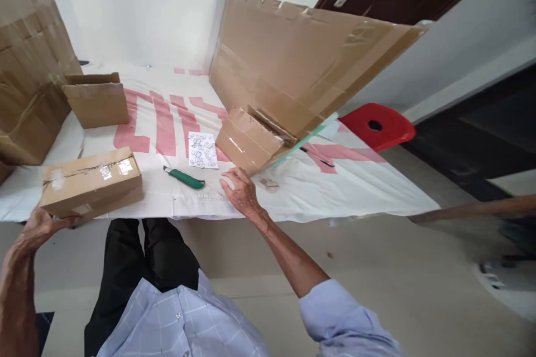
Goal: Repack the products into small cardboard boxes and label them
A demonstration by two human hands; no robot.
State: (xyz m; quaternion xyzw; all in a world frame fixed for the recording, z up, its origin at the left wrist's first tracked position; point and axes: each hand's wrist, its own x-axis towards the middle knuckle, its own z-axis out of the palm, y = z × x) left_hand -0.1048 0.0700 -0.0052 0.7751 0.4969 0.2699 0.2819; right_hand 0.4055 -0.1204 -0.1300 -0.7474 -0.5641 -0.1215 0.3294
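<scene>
My left hand [39, 228] grips the near left corner of a closed cardboard box [92, 181], its thumb along the front side and its other fingers partly hidden. This box lies at the table's front edge, with shiny tape across its top seam. My right hand [240, 192] rests on the tablecloth, fingers loosely apart and nothing visible in them. Just beyond it stands a small open cardboard box [247, 142]. Between my hands lies a green utility knife [185, 178]. A white sheet with printed drawings [203, 150] is behind the knife.
A white cloth with red print [364, 189] covers the table. Large cardboard pieces stand at the left [31, 22] and back right [288, 50]. Another small box [100, 103] sits back left. A pen [324, 160] lies to the right, near a red stool [385, 125].
</scene>
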